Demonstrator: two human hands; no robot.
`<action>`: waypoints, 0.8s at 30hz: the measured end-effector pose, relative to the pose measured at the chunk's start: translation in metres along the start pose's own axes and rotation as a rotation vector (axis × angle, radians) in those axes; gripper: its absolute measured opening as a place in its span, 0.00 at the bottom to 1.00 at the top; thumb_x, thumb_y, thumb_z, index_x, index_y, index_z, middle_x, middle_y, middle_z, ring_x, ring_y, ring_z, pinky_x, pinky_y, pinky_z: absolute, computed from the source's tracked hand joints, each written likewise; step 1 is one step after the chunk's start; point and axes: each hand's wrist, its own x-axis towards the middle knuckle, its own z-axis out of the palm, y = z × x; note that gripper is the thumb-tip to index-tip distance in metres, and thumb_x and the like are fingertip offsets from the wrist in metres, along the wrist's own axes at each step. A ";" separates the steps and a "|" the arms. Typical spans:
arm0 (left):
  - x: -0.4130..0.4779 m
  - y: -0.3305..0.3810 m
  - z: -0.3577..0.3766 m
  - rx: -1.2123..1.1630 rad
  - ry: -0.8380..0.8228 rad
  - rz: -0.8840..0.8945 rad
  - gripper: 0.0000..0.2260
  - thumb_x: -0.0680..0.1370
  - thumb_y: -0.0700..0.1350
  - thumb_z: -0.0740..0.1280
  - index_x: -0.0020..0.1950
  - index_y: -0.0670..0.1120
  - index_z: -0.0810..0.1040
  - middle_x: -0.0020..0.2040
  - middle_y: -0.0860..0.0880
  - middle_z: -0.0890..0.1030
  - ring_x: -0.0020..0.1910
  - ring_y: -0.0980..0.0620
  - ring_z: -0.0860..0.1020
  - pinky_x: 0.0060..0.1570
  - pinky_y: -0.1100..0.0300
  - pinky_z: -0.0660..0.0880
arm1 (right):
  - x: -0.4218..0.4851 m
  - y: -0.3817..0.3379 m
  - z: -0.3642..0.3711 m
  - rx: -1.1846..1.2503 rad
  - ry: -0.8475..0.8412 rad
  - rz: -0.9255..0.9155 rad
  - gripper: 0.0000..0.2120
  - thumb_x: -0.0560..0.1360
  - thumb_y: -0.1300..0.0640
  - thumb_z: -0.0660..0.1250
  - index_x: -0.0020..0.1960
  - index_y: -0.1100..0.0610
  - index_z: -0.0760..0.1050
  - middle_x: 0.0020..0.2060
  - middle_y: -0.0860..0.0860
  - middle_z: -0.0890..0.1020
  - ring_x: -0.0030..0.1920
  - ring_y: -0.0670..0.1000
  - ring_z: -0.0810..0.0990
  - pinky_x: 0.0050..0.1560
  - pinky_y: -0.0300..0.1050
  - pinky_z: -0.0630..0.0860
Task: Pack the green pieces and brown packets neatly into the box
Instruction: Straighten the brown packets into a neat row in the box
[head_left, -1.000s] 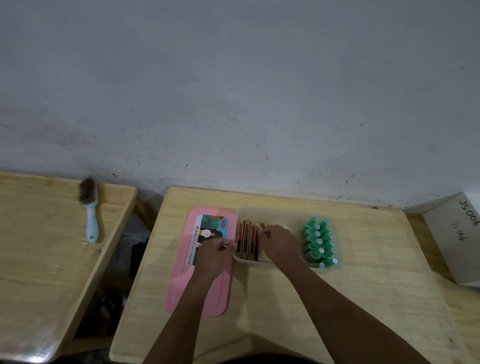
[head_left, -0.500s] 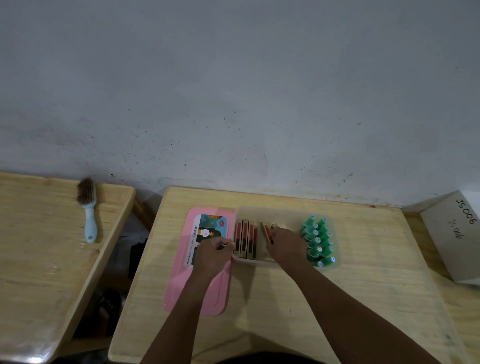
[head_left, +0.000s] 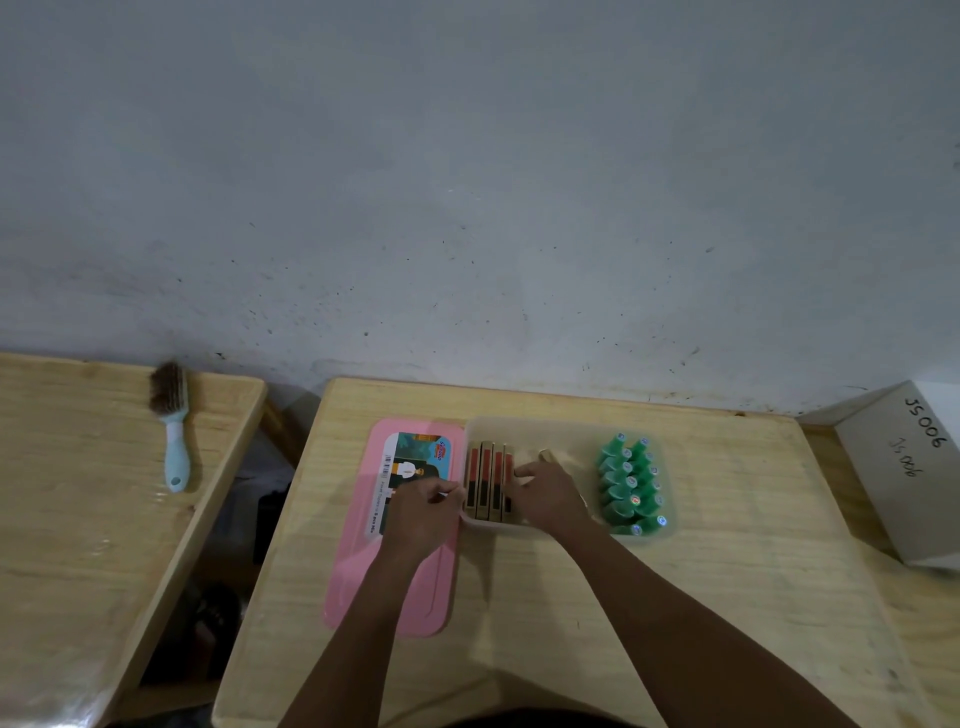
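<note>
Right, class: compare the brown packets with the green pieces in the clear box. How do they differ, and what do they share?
1. The brown packets are flat and brown with red, standing on edge; the green pieces are small, rounded and green.
2. The brown packets fill the left end of the box; the green pieces fill the right end.
3. The right hand rests against the brown packets; nothing touches the green pieces.
Both sit in neat rows inside the box.

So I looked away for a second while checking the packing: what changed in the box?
The right hand slid left, pressing a tilted brown packet against the upright row of brown packets. The left hand kept steadying the box at its left wall. Green pieces and pink lid stayed put.
</note>
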 end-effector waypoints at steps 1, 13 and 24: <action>0.000 0.000 0.000 -0.001 0.000 -0.001 0.08 0.77 0.46 0.67 0.54 0.45 0.80 0.51 0.45 0.83 0.51 0.47 0.81 0.53 0.49 0.79 | 0.001 0.000 0.000 -0.016 -0.014 -0.017 0.15 0.76 0.49 0.66 0.59 0.55 0.81 0.52 0.48 0.84 0.47 0.47 0.82 0.50 0.42 0.77; 0.002 -0.004 0.000 0.007 -0.009 0.031 0.09 0.77 0.46 0.66 0.54 0.44 0.80 0.50 0.45 0.83 0.50 0.47 0.82 0.53 0.51 0.79 | -0.001 0.010 -0.025 -0.608 0.156 0.032 0.15 0.75 0.51 0.63 0.60 0.53 0.72 0.54 0.53 0.79 0.55 0.56 0.79 0.44 0.46 0.70; 0.002 -0.003 0.001 -0.011 0.006 0.035 0.08 0.77 0.45 0.66 0.52 0.44 0.81 0.49 0.45 0.83 0.46 0.50 0.82 0.46 0.59 0.78 | 0.009 0.013 -0.024 -0.006 0.060 0.033 0.09 0.74 0.47 0.66 0.49 0.51 0.77 0.42 0.51 0.83 0.41 0.51 0.82 0.45 0.46 0.78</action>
